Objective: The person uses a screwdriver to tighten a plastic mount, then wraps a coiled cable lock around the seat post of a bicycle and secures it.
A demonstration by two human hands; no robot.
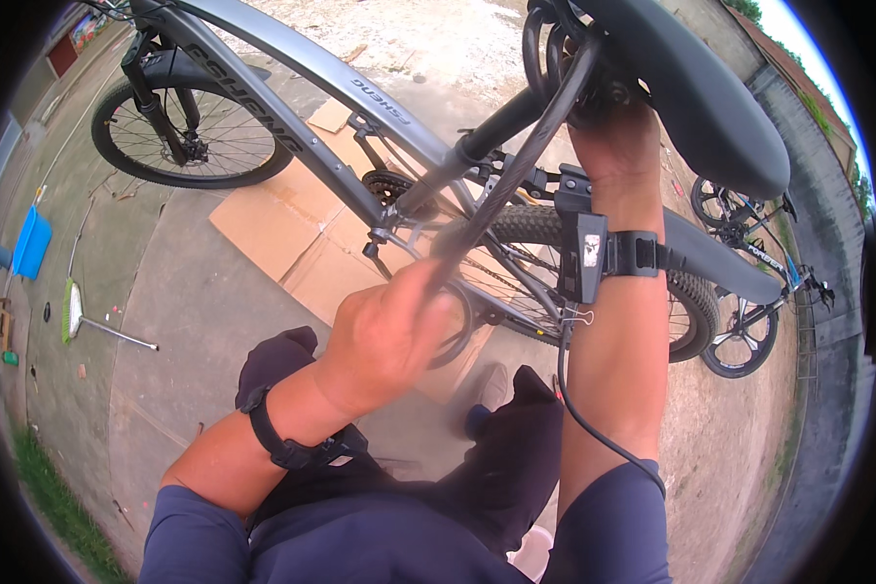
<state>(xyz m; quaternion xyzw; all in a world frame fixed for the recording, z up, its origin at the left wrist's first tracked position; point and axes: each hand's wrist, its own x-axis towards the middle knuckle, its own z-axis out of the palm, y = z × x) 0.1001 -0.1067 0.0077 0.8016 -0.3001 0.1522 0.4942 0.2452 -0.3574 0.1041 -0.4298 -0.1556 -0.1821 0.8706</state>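
Observation:
A grey bicycle point(346, 185) stands across the view, its black saddle point(696, 97) at the upper right. My left hand point(389, 331), slightly blurred, is closed around a thick dark cable point(504, 185). The cable stretches from under the saddle down to my left fist, and a loop of it seems to hang beside the fist. More dark coils point(545, 44) bunch up next to the saddle. My right hand point(618, 141) reaches up beneath the saddle, close to the cable's upper end. Its fingers are mostly hidden by the dark parts there.
Flattened cardboard point(273, 229) lies under the bicycle. The rear wheel point(696, 311) is by my right forearm. A second bicycle point(745, 331) stands at the right near a wall point(798, 146). A broom point(73, 311) and a blue dustpan point(32, 241) are at the left.

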